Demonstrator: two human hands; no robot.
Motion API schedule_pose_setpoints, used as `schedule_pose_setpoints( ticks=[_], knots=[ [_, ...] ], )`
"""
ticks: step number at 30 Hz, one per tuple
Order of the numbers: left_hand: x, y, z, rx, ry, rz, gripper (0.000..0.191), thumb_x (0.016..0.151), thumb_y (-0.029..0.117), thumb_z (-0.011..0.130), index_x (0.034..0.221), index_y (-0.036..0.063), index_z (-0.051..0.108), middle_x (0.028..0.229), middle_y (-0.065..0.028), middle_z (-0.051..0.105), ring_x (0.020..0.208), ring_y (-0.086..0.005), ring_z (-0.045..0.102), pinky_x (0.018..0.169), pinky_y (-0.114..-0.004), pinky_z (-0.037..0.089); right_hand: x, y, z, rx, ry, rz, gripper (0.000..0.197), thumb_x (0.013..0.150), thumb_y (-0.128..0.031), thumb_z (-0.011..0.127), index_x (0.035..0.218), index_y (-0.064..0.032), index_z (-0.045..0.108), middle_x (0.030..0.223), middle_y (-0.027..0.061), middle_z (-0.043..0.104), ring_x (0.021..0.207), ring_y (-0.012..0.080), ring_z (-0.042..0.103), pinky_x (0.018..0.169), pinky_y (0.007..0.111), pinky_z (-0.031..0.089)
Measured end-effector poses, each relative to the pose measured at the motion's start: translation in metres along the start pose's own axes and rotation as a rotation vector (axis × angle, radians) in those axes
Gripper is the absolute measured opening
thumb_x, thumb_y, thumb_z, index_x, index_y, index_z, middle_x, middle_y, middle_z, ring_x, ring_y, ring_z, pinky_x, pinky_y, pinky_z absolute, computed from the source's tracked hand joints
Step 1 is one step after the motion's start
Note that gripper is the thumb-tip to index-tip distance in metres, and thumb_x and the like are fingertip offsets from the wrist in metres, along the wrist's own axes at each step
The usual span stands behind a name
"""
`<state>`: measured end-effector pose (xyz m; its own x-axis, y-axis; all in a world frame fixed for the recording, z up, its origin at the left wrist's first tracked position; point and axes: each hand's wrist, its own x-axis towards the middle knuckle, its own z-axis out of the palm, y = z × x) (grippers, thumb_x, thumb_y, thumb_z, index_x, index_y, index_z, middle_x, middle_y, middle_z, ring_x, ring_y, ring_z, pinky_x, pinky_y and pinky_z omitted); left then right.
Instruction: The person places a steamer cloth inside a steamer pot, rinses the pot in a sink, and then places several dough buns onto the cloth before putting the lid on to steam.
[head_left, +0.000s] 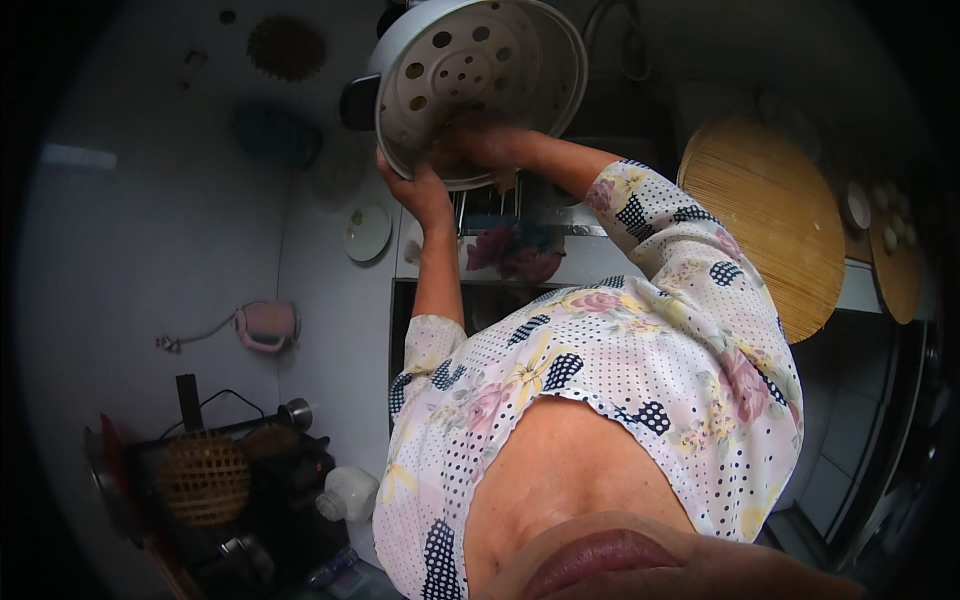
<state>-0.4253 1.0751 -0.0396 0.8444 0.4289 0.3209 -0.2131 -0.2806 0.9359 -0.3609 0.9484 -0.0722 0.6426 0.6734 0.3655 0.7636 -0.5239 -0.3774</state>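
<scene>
A metal steamer pot insert (517, 82), its base pierced with round holes, is tilted on its side above the sink area. My left hand (420, 191) grips its lower left rim, with the thumb inside the bowl. A dark side handle (360, 103) sticks out on the left, above that hand. My right hand (480, 139) is inside the bowl against the lower wall, blurred and in shadow. Something brownish shows around its fingers, but I cannot tell what it is or whether the hand holds it.
Pink and dark cloths (517, 251) lie on the counter edge below the pot. A plate (367, 232) with green bits is to the left. Farther left are a pink electric kettle (266, 326) and a woven basket (202, 478). A large round slatted mat (765, 232) stands at right.
</scene>
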Motion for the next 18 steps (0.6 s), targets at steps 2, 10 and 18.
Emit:
schedule_pose_setpoints(
  ticks=[2, 10, 18],
  knots=[
    [0.0, 0.002, -0.001, 0.092, 0.018, 0.106, 0.05, 0.079, 0.007, 0.052, 0.125, -0.0015, 0.033, 0.122, -0.0185, 0.041, 0.114, -0.0294, 0.041, 0.096, -0.034, 0.029, -0.006, 0.003, -0.001, 0.019, -0.021, 0.096, 0.029, 0.079, -0.028, 0.048, 0.104, -0.0165, 0.058, 0.097, 0.0117, 0.059, 0.09, 0.0264, 0.056, 0.076, 0.038, 0.045],
    [0.012, 0.008, -0.025, 0.307, 0.065, 0.436, 0.052, 0.084, 0.022, 0.053, 0.126, -0.0018, 0.033, 0.129, -0.023, 0.033, 0.118, -0.0359, 0.036, 0.095, -0.038, 0.033, -0.015, -0.005, -0.083, -0.049, 0.034, 0.701, 0.021, 0.078, -0.019, 0.049, 0.091, -0.0059, 0.059, 0.087, 0.0153, 0.059, 0.085, 0.0301, 0.057, 0.074, 0.042, 0.044],
    [0.011, 0.053, -0.013, 0.298, -0.009, 0.694, 0.046, 0.084, 0.012, 0.051, 0.126, 0.0027, 0.036, 0.13, -0.0224, 0.033, 0.12, -0.0367, 0.033, 0.097, -0.041, 0.029, -0.013, 0.047, -0.026, 0.222, 0.464, 0.41, 0.03, 0.076, -0.02, 0.052, 0.102, -0.0046, 0.055, 0.099, 0.0169, 0.056, 0.094, 0.0306, 0.053, 0.081, 0.04, 0.042]
  ],
)
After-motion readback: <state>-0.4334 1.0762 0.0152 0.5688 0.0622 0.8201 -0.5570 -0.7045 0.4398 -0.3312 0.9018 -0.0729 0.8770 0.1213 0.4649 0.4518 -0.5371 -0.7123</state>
